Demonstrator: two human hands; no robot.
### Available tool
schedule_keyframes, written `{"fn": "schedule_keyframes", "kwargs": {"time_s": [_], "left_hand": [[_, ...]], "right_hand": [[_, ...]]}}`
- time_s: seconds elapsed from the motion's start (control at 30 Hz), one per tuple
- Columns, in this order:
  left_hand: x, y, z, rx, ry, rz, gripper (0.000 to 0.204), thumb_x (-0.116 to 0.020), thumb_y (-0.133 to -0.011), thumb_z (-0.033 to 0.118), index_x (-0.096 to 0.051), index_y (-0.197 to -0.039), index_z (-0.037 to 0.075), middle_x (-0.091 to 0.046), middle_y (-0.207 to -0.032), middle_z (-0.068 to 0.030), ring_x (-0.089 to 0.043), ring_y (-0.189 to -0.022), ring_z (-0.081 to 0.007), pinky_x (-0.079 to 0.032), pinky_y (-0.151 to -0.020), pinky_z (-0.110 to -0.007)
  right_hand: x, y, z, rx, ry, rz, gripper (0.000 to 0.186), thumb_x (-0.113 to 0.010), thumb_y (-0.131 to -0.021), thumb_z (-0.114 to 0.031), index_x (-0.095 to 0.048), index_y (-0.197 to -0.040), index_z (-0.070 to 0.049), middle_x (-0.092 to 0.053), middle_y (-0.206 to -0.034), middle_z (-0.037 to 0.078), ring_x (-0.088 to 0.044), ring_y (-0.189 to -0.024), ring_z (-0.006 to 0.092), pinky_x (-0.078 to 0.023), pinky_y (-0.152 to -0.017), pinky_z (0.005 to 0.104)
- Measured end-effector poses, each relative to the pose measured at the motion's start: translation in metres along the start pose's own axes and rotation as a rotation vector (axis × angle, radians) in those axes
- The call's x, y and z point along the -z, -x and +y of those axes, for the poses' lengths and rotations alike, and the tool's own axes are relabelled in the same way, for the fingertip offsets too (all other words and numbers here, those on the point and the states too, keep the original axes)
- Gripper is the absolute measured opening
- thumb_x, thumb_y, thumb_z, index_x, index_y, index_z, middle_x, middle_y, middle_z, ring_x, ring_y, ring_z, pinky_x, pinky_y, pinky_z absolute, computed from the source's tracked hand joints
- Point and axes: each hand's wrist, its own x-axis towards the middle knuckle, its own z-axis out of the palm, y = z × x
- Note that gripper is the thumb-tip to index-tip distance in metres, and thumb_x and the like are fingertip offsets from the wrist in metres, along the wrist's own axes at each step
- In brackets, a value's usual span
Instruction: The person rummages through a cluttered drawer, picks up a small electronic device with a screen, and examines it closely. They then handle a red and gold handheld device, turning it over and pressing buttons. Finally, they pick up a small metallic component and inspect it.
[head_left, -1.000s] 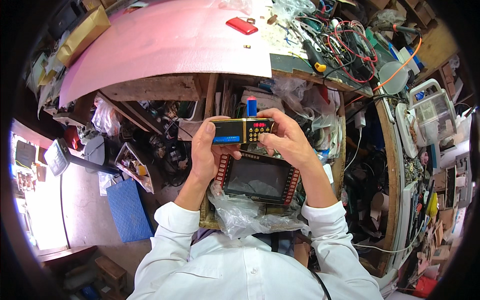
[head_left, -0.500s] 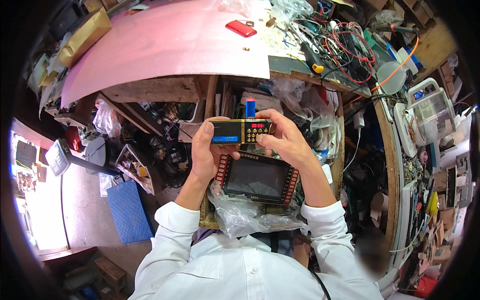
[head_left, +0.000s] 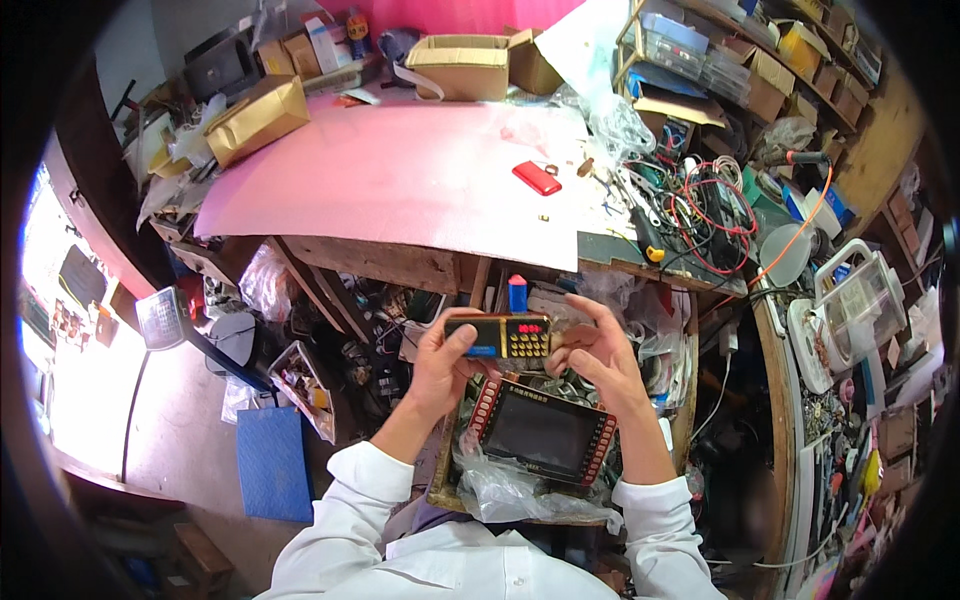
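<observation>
Radio, black and gold, sits clasped in the left hand in front of the bench's near edge; the right hand has come off its keypad, fingers parted just beside it, leaving the keys uncovered.

The person wears a plain white button-front shirt. Its loose sleeves crease into soft folds and end in broad cuffs, turned back partway along the bare forearms. One small, round, pale button shows on the chest. The hands are ungloved.
</observation>
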Motion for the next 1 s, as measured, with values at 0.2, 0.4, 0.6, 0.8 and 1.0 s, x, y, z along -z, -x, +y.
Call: {"fn": "schedule_keyframes", "kwargs": {"time_s": [0.2, 0.4, 0.6, 0.8, 1.0], "left_hand": [[-0.004, -0.048, 0.085, -0.267, -0.309, 0.023, 0.037, -0.064, -0.101, 0.019, -0.055, -0.132, 0.000, -0.068, -0.123, -0.0172, -0.074, -0.092, -0.0279, -0.066, -0.076, -0.041], [-0.012, -0.130, 0.142, -0.242, -0.630, 0.141, 0.035, -0.068, -0.096, 0.006, -0.053, -0.125, -0.006, -0.062, -0.105, -0.0134, -0.068, -0.097, -0.0249, -0.067, -0.087, -0.040], [0.049, -0.206, 0.142, -0.205, -0.823, 0.159, 0.038, -0.075, -0.097, 0.015, -0.059, -0.127, 0.000, -0.067, -0.116, -0.0084, -0.066, -0.101, -0.0179, -0.059, -0.083, -0.029], [0.087, -0.256, 0.141, -0.211, -0.921, 0.049, 0.035, -0.076, -0.096, 0.020, -0.065, -0.124, 0.003, -0.069, -0.112, -0.0055, -0.063, -0.100, -0.0124, -0.052, -0.087, -0.025], [0.106, -0.266, 0.153, -0.202, -1.205, 0.068, 0.044, -0.079, -0.093, 0.020, -0.065, -0.128, -0.002, -0.070, -0.115, -0.0077, -0.064, -0.103, -0.0153, -0.051, -0.093, -0.028]], "right_hand": [[0.016, 0.001, 0.000, 0.103, -0.016, 0.044, 0.057, -0.071, -0.095, -0.010, -0.048, -0.147, -0.002, -0.071, -0.111, 0.016, -0.070, -0.096, 0.0197, -0.057, -0.086, 0.0337], [0.022, 0.018, -0.016, 0.057, 0.080, 0.154, 0.038, -0.070, -0.096, -0.008, -0.061, -0.133, 0.000, -0.073, -0.100, 0.012, -0.070, -0.082, 0.0156, -0.058, -0.078, 0.0303], [0.028, 0.054, -0.032, -0.029, 0.236, 0.259, 0.031, -0.069, -0.097, -0.007, -0.064, -0.126, 0.002, -0.073, -0.097, 0.010, -0.068, -0.080, 0.0126, -0.055, -0.074, 0.0276], [0.048, 0.106, -0.018, -0.213, 0.296, 0.281, 0.026, -0.068, -0.099, -0.008, -0.065, -0.124, 0.000, -0.073, -0.095, 0.006, -0.067, -0.082, 0.0103, -0.055, -0.076, 0.0256], [0.054, 0.127, 0.003, -0.416, 0.680, 0.384, 0.024, -0.070, -0.098, -0.017, -0.068, -0.112, 0.002, -0.072, -0.084, 0.004, -0.067, -0.073, 0.0099, -0.055, -0.066, 0.0265]]}}
